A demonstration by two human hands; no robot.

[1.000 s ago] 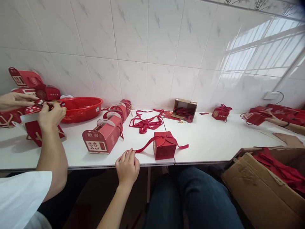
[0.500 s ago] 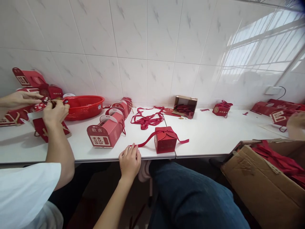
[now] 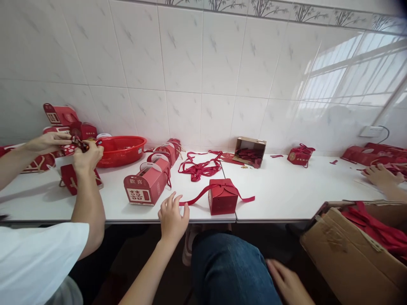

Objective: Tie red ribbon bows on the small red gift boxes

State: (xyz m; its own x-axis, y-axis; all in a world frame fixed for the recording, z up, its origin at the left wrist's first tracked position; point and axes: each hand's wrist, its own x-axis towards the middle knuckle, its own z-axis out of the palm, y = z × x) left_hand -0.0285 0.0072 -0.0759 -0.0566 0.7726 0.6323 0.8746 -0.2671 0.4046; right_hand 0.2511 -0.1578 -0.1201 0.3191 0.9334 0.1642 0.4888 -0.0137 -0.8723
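Head cam: L hand (image 3: 172,219) fingers spread, empty, nr ribbon (image 3: 197,197); R hand (image 3: 288,283) by knee (image 3: 233,264), grip unclear.

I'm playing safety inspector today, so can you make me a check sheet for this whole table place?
Surface: white table, with a seam between two tops.
Work things: small red box stands upright near the front edge; red ribbon crosses its top, ends trailing both sides.
Clutter: loose ribbon heap, red scraps, and a small carton holding red pieces.
Grips: left hand is open beside the ribbon's left end, contact unclear; right hand is by the knee, grip unclear.
Cables: dark cable loops from the white wall box.
Surroundings: tiled wall behind; co-workers' hands at both sides; large cardboard box at right.
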